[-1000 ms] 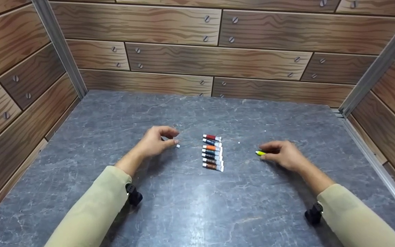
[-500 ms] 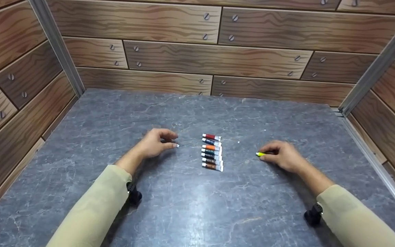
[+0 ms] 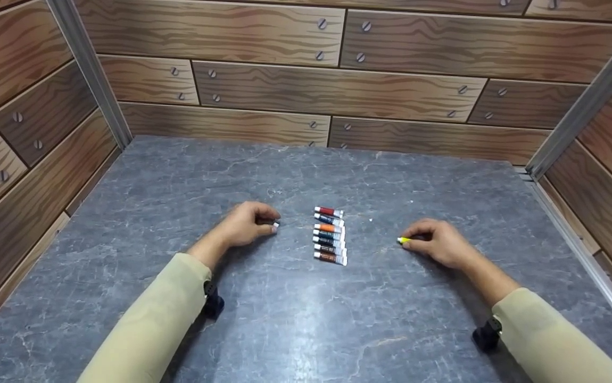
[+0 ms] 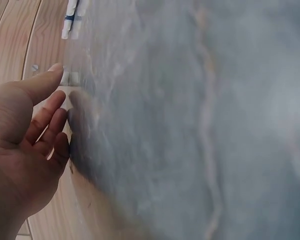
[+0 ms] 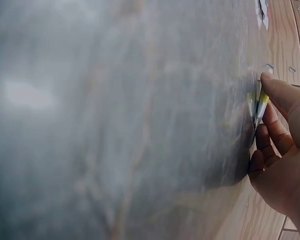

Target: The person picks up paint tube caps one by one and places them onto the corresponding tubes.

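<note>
In the head view my right hand (image 3: 443, 244) pinches a yellow paint tube (image 3: 403, 240) between thumb and fingers, close to the table. Its white end points left; the right wrist view shows the yellow tube (image 5: 263, 100) near the thumb tip. My left hand (image 3: 248, 224) is low over the table, with a small white piece (image 3: 275, 225) by its thumb tip. In the left wrist view a gap separates thumb and fingertips, the white piece (image 4: 70, 78) beside them. Between my hands several paint tubes (image 3: 330, 235) lie in a column, white caps facing left.
Two tiny white bits (image 3: 370, 219) lie right of the tube column. The grey marbled table (image 3: 189, 170) is bounded by wood-patterned walls (image 3: 263, 85) and metal corner posts (image 3: 90, 74).
My left thumb and fingers have drawn closer together around the white piece, and the hand has shifted slightly right. My right hand keeps its pinch on the yellow paint tube.
</note>
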`<state>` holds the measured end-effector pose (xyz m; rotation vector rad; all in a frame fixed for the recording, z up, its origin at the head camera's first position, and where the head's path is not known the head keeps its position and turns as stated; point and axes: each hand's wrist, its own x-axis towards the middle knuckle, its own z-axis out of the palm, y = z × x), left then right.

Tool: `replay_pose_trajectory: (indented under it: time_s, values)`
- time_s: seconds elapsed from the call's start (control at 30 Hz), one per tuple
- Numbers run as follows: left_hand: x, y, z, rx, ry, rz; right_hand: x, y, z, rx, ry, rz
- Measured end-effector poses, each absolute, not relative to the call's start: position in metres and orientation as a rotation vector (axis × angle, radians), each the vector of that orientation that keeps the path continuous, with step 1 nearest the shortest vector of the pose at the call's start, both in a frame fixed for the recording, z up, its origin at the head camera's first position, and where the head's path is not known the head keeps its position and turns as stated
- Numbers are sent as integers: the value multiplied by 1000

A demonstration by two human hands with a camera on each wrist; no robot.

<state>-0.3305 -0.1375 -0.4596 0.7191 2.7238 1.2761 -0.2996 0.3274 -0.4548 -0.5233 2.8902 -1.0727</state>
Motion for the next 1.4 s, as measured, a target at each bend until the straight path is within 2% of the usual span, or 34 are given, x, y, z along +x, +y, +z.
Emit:
replay_pose_trajectory:
  time_s: [0.67,0.93,1.4]
  values:
    - [-324,-132,-460,769,2858,1135,-291,325,-454,-515,2860,-1139]
    - [-315,-129,-453,606,2814,1330,-288,319,-450,-479,2822,-1192]
    - [-283,-108,-439,538,2692,1688,-277,291,-439,-511,2682,-1506]
